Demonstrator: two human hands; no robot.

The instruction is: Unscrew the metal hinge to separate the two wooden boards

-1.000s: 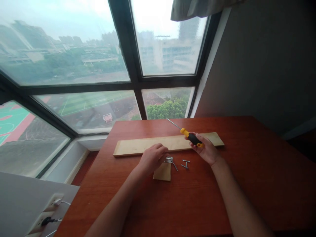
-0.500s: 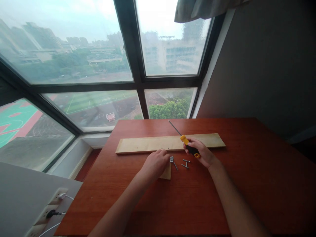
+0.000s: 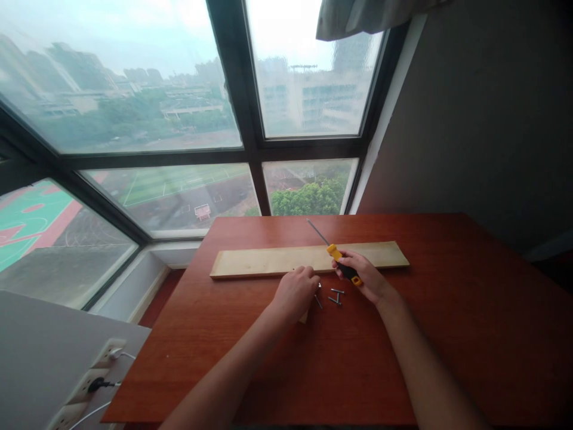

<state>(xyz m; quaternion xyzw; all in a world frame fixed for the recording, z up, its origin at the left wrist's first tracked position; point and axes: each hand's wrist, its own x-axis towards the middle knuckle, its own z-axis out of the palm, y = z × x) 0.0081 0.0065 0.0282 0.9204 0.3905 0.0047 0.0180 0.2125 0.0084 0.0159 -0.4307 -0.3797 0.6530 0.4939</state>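
My right hand (image 3: 363,276) grips a screwdriver (image 3: 334,253) by its black and yellow handle, the shaft pointing up and left over a long pale wooden board (image 3: 259,260). My left hand (image 3: 296,294) is closed, fingers curled down around a small metal bracket (image 3: 319,285); only a sliver of the bracket shows beside the fingertips. Beneath that hand lies a short wooden piece (image 3: 304,318), mostly hidden. One screw (image 3: 318,301) rests just right of the left hand, and a few more screws (image 3: 336,297) lie between the hands.
All of this is on a reddish-brown table (image 3: 447,334). The long board lies across its far part. Behind the table stand dark-framed windows (image 3: 257,156), with a grey wall (image 3: 470,119) at right. Plugged sockets (image 3: 89,382) are at lower left.
My left hand has shifted right and slightly away from me, and the bracket has moved right with it. The hand now covers more of the short wooden piece. My right hand and screwdriver have barely moved.
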